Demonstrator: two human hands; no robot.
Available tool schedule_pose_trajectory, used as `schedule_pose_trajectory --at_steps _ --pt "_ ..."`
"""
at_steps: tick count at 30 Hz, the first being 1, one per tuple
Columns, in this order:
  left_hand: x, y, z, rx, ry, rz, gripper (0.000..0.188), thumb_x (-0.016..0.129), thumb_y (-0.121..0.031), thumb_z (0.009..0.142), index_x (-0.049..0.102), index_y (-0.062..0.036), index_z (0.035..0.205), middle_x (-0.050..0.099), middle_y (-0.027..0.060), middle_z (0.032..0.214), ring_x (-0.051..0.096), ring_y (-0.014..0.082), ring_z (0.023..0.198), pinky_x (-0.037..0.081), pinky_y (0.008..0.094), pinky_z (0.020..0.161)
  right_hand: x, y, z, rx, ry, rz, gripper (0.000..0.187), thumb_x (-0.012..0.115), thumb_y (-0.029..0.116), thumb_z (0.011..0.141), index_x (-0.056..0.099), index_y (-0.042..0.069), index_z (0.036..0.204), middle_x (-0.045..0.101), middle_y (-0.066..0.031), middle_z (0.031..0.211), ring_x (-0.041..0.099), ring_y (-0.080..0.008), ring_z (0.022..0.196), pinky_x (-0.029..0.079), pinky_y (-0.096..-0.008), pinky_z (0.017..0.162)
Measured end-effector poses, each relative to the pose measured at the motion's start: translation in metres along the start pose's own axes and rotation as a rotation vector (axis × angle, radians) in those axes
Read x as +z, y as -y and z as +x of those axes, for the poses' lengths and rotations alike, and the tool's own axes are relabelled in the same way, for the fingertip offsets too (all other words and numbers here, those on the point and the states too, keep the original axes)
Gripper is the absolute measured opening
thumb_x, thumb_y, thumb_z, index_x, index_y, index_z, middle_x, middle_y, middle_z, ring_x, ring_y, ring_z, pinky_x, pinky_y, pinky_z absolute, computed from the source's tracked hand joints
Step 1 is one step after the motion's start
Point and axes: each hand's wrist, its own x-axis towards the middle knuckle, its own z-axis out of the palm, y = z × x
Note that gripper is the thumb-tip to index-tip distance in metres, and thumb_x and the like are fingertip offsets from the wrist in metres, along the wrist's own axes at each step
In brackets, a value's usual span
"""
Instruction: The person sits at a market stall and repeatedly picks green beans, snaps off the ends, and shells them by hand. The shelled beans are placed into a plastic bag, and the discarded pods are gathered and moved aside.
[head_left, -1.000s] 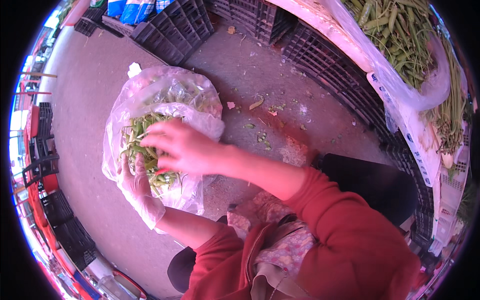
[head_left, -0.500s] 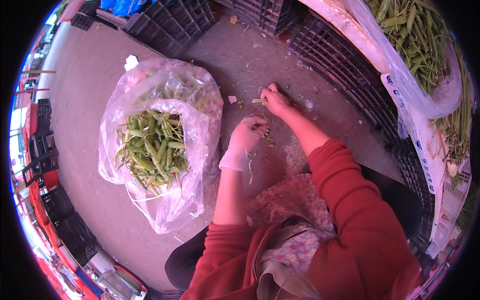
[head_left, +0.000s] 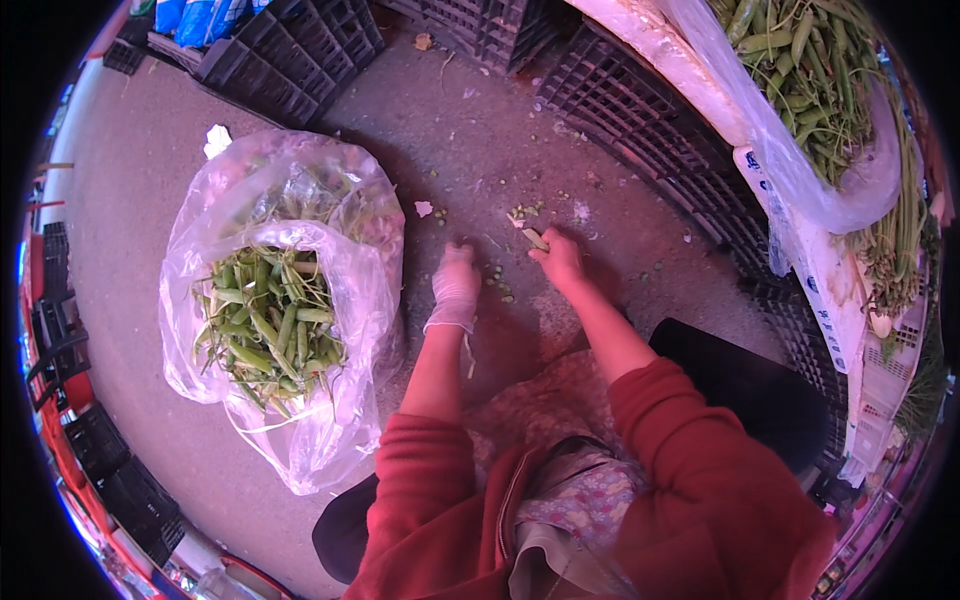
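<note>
My right hand, bare, is closed around a pale green pea pod whose end sticks out past the fingers toward the upper left. My left hand, in a thin whitish glove, is held low over the floor with its fingers curled down; anything in them is hidden. Small green bits, some round like peas, lie on the floor between and beyond the hands. To the left of my left hand stands a clear plastic bag, its mouth open, holding many green pea pods.
Black plastic crates line the far and right sides. On the right, more pods and long green stalks lie over plastic sheeting. A white scrap is beside the bag, on the grey floor.
My left hand has drawn away from the loose green bits, toward the bag. The right hand has come nearer to me, still holding the pod. The whole view has shifted slightly.
</note>
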Motion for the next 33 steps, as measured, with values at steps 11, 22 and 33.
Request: schedule_pose_trajectory --at_steps 11,22,33 --pt "0.002 0.000 -0.015 -0.226 -0.056 -0.565 0.009 0.066 -0.010 0.073 0.061 -0.0051 0.079 0.061 0.0086 0.079 0.059 0.0191 0.075 0.048 0.0314 0.073 0.013 0.035 0.040 0.133 0.070 0.094 0.028 0.070 0.023 0.082 0.057 0.000 0.093 0.064 -0.0215 0.083 0.063 -0.0413 0.080 0.052 -0.0448 0.073" --pt "-0.133 -0.091 -0.036 0.106 -0.525 -1.147 0.015 0.063 0.006 0.082 0.057 -0.0080 0.083 0.057 -0.0013 0.085 0.052 0.0081 0.080 0.044 0.0218 0.074 -0.086 0.159 0.034 0.094 -0.216 1.060 0.013 0.055 0.017 0.096 0.055 0.004 0.098 0.061 -0.0040 0.076 0.061 -0.0073 0.071 0.052 -0.0253 0.061" --pt "-0.303 -0.046 -0.107 -0.445 -1.183 0.261 0.054 0.068 -0.021 0.086 0.045 -0.0108 0.134 0.048 0.0154 0.124 0.056 0.0262 0.109 0.052 0.0347 0.088 -0.139 0.348 -0.014 -0.723 -0.309 0.557 0.041 0.067 0.008 0.083 0.056 0.009 0.122 0.057 -0.0132 0.109 0.054 -0.0260 0.106 0.044 -0.0407 0.094"
